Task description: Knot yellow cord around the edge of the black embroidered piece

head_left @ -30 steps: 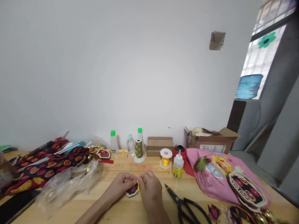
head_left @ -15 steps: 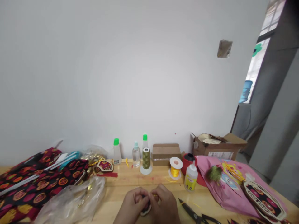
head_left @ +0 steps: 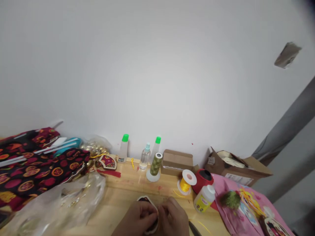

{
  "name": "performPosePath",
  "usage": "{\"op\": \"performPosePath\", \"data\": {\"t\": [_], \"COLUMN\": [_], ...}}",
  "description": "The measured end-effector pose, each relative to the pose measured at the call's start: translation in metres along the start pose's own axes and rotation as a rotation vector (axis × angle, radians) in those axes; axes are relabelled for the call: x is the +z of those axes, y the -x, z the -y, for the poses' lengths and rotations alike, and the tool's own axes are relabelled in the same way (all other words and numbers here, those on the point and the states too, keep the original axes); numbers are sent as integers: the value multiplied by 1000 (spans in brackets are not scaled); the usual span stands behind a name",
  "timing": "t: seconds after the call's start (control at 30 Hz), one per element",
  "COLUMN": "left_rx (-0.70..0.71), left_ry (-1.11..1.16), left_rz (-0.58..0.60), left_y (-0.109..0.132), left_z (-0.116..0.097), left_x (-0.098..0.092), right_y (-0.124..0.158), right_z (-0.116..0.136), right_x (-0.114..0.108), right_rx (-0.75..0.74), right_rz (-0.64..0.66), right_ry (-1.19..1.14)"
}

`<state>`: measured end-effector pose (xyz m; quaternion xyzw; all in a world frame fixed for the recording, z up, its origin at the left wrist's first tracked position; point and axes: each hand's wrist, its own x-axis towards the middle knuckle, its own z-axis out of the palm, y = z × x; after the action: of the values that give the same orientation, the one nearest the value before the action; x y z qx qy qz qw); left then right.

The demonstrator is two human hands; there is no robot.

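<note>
At the bottom centre, my left hand (head_left: 137, 219) is closed on a small dark patch (head_left: 144, 198) with a cream edge, which shows above and beside the fingers. My right hand (head_left: 173, 217) is pinched right beside the patch's edge; what its fingertips hold, if anything, is too small to make out. Both hands are low over the wooden table (head_left: 118, 200). Right of my right hand, the dark tip of scissors (head_left: 195, 228) pokes into view near a piece of yellow cord (head_left: 204, 226).
Behind the hands stand a green thread cone (head_left: 156, 165), a clear bottle (head_left: 144, 159), a yellow cord spool (head_left: 185, 186) and a glue bottle (head_left: 204, 199). Left lie patterned fabric (head_left: 49, 170), a plastic bag (head_left: 61, 203) and a fan-shaped pendant (head_left: 107, 162). Right are a pink bag (head_left: 236, 209) and an open carton (head_left: 236, 168).
The view has tilted and swung, so the window and most of the scissors are out of sight. More of the patch now shows above my left hand. Both hands stay close together.
</note>
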<state>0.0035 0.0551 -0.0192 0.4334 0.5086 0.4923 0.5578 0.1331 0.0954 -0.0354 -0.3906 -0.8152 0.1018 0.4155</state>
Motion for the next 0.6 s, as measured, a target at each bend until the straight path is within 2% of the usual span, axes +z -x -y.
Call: {"op": "performPosePath", "data": {"t": [0.17, 0.27, 0.6], "left_rx": [18, 54, 144], "left_ry": [24, 23, -128], "left_rz": [105, 100, 94], "left_y": [-2, -3, 2], "left_z": [2, 2, -4], "left_x": [-3, -6, -3], "right_y": [0, 1, 3], "right_z": [-4, -5, -5], "right_x": [2, 5, 5], "right_rx": [-57, -90, -71], "right_rz": [-50, -109, -175], "right_ry": [-31, -86, -95]}}
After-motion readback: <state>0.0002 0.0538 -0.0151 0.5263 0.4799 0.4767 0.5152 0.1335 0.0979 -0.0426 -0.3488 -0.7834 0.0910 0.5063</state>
